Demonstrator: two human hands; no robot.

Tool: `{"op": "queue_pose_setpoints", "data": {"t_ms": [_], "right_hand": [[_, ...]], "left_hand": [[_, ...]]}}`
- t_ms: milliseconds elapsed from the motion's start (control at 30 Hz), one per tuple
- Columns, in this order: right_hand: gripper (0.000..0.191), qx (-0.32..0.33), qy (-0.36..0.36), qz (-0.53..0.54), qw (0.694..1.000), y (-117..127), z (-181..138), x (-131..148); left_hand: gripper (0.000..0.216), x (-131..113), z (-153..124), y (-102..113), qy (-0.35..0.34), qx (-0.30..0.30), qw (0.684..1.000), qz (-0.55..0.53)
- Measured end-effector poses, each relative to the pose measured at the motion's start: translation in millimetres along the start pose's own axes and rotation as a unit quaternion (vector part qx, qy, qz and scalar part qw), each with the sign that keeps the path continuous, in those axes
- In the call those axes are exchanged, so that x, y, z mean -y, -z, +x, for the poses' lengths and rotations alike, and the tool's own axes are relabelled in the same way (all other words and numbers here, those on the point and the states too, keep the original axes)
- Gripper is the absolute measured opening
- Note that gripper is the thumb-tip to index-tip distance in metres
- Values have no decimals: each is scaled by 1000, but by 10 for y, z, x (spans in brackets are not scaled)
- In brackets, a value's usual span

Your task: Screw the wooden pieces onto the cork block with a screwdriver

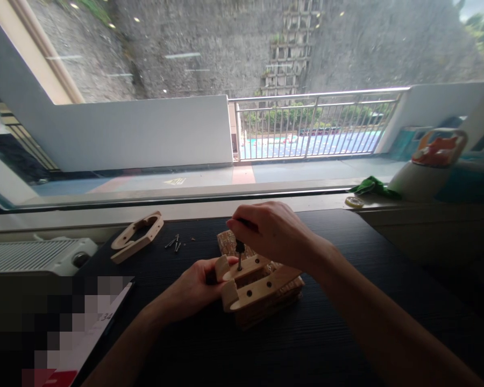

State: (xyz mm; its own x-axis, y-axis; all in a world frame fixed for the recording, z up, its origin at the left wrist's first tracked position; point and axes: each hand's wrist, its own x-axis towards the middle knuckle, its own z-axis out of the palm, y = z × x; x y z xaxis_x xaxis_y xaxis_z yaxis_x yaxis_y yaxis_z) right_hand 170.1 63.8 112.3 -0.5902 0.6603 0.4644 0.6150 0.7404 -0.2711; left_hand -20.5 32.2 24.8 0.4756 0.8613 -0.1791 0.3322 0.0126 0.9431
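Right hand (pixel 272 228) clenches screwdriver (pixel 240 246), left hand (pixel 197 283) holds wooden frame (pixel 259 290).

The left hand (pixel 197 285), right hand (pixel 272 228) and slender forearms (pixel 371 298) are bare

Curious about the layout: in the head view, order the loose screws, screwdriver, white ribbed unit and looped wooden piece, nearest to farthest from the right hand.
1. Screwdriver: in the grip of the right hand.
2. Loose screws: left, on the table.
3. Looped wooden piece: farther left.
4. White ribbed unit: far left.
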Motion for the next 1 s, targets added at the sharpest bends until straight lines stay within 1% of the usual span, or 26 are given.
{"op": "queue_pose_setpoints", "data": {"t_ms": [167, 267, 400, 500, 667, 733, 833, 933, 1000], "right_hand": [[25, 41, 44, 24, 998, 21, -19, 96], [25, 47, 49, 33, 997, 19, -16, 83], [27, 33, 26, 38, 998, -12, 9, 7], [30, 25, 2, 26, 999, -34, 25, -42], [32, 3, -16, 0, 1000, -31, 14, -37], [29, 3, -3, 5, 1000, -16, 2, -2], [25, 23, 24, 25, 999, 11, -10, 58], [26, 44, 41, 34, 998, 22, -11, 80], [27, 43, 38, 31, 998, 14, -7, 60]], "left_hand": [[33, -44, -16, -11, -9, -9, 1000, 23], [31, -49, -18, -11, -17, -11, 999, 24], [34, -16, -7, -4, -14, 3, 1000, 9], [40, 25, 6, 7, -8, 1, 1000, 5], [48, 29, 3, 12, -2, 5, 1000, -14], [44, 1, -6, 5, -5, 7, 1000, -15], [35, -41, -15, -9, -13, 1, 1000, 5], [30, -55, -17, -17, -14, -5, 1000, 20], [30, -47, -15, -17, -13, 1, 1000, 11]]}}
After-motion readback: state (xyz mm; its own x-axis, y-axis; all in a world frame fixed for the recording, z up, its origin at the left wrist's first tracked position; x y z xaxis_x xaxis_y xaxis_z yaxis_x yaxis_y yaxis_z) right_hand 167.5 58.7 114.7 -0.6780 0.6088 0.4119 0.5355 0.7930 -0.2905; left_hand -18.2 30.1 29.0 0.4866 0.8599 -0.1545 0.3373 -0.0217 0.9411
